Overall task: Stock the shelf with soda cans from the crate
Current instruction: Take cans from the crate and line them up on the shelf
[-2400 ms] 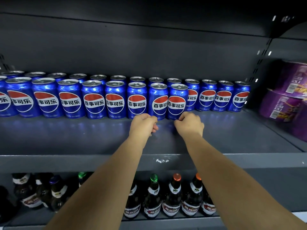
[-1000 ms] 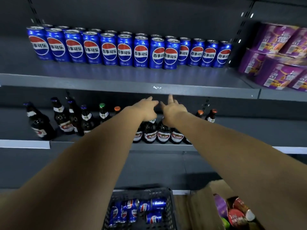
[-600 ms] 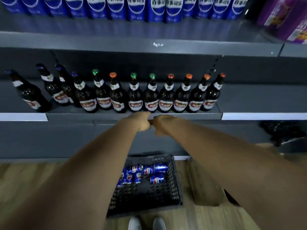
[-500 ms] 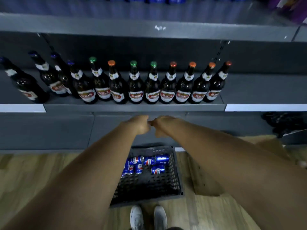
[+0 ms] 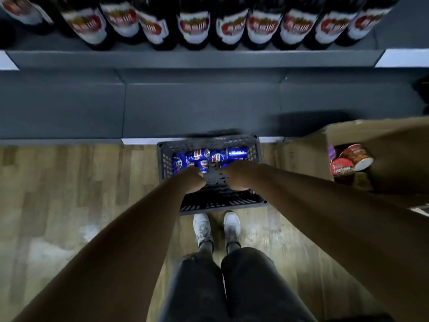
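Dropping both hands from the top shelf down to the crate (image 5: 222,203) on the floor. Left hand (image 5: 191,181) and right hand (image 5: 239,176) hang side by side over its bare near half. The fingers curl under, blurred, so I cannot tell if they hold anything. Pepsi cans (image 5: 217,155) lie just beyond the fingers, at the far wall. Judged: next refill. Crate walls flank the fingers, the cardboard box (image 5: 301,154) stands near on the right, and above is open.

— Kind of place?
— A shop. Metal shelving (image 5: 197,59) with a row of identical labelled bottles (image 5: 195,26).
— More?
— On the wooden floor (image 5: 69,182), a crate (image 5: 220,202) of blue cans (image 5: 197,154), a cardboard box (image 5: 301,154) of tubs (image 5: 342,167).
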{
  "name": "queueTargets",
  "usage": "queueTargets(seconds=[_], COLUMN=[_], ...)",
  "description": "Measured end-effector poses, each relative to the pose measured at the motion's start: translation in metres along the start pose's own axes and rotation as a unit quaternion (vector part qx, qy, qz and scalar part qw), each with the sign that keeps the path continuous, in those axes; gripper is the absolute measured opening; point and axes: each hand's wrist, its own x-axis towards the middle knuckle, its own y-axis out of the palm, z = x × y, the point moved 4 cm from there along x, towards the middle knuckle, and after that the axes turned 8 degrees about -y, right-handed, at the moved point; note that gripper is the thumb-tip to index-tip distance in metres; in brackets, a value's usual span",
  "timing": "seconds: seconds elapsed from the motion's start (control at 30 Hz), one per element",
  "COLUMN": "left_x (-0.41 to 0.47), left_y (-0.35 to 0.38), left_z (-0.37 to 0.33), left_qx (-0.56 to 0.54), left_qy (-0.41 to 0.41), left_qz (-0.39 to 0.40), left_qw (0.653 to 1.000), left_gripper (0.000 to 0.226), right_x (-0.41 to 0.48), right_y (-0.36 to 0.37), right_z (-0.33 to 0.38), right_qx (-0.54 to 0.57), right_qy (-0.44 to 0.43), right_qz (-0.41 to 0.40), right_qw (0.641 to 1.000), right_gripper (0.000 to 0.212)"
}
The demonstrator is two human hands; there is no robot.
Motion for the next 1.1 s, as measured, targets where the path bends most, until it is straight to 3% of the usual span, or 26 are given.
queueTargets(seconds=[0.07,0.17,0.23,0.33,0.43,0.6,0.7,0.87,0.97,1.1], left_x=[0.014,0.033,0.049,0.07,0.084,0.107,0.127,0.181,0.22,0.284], left_y=[0.015,0.032,0.041,0.057,0.077,0.108,0.125,0.146,0.154,0.168], left_z=[0.013,0.03,0.042,0.063,0.082,0.104,0.115,0.13,0.13,0.121], left_qx=[-0.04,-0.128,-0.178,-0.264,-0.339,-0.459,-0.481,-0.498,-0.522,-0.531], left_qy=[-0.026,-0.068,-0.106,-0.175,-0.221,-0.252,-0.262,-0.257,-0.262,-0.258], left_qz=[0.025,0.046,0.041,0.051,0.088,0.081,0.084,0.092,0.099,0.091], left_qw=[0.999,0.988,0.977,0.947,0.91,0.848,0.832,0.823,0.806,0.802], left_gripper=[0.031,0.014,0.029,0.034,0.024,0.037,0.036,0.037,0.033,0.037], right_x=[0.018,0.037,0.053,0.082,0.107,0.148,0.173,0.218,0.248,0.303], right_y=[0.024,0.044,0.055,0.076,0.098,0.143,0.167,0.201,0.22,0.239], right_z=[-0.011,-0.023,-0.033,-0.058,-0.083,-0.12,-0.133,-0.146,-0.156,-0.18], right_qx=[0.042,0.138,0.23,0.312,0.323,0.343,0.353,0.425,0.455,0.447], right_qy=[0.019,0.027,0.036,0.089,0.122,0.175,0.187,0.193,0.194,0.204], right_qz=[0.026,0.019,-0.022,-0.048,-0.039,-0.017,-0.002,-0.003,-0.056,-0.088], right_qw=[0.999,0.99,0.972,0.945,0.938,0.923,0.917,0.885,0.868,0.866], right_gripper=[0.05,0.055,0.052,0.038,0.021,0.015,0.02,0.008,0.031,0.024])
